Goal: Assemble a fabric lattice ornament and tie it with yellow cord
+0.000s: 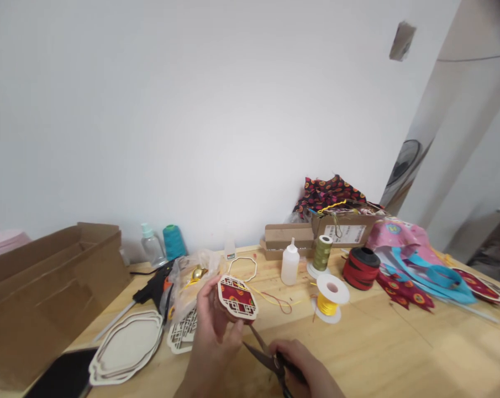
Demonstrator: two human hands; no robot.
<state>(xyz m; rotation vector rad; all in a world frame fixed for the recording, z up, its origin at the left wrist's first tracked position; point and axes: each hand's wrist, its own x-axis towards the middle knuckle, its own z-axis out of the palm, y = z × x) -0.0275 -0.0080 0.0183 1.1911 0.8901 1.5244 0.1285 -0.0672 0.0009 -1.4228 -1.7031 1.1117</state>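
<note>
My left hand (214,337) is closed around a small lattice-framed ornament (236,298), a pale cut-out frame over red patterned fabric, held tilted above the table. In my right hand (297,359) is a pair of dark scissors (270,358), blades parted and pointing up and left. Their tips are close under the ornament's lower edge; whether they touch it I cannot tell. Behind the ornament lies a thin pale outline frame (243,268) beside yellow and brown cord (274,298). More lattice pieces (181,334) lie partly hidden behind my left forearm.
At left are a long cardboard box (54,298), stacked pale frames (127,348) and a black glue gun (152,287). A squeeze bottle (290,265), green thread spool (322,254), yellow cord spool (331,301) and red-black roll (361,269) stand right of centre. Fabrics (407,243) are heaped far right.
</note>
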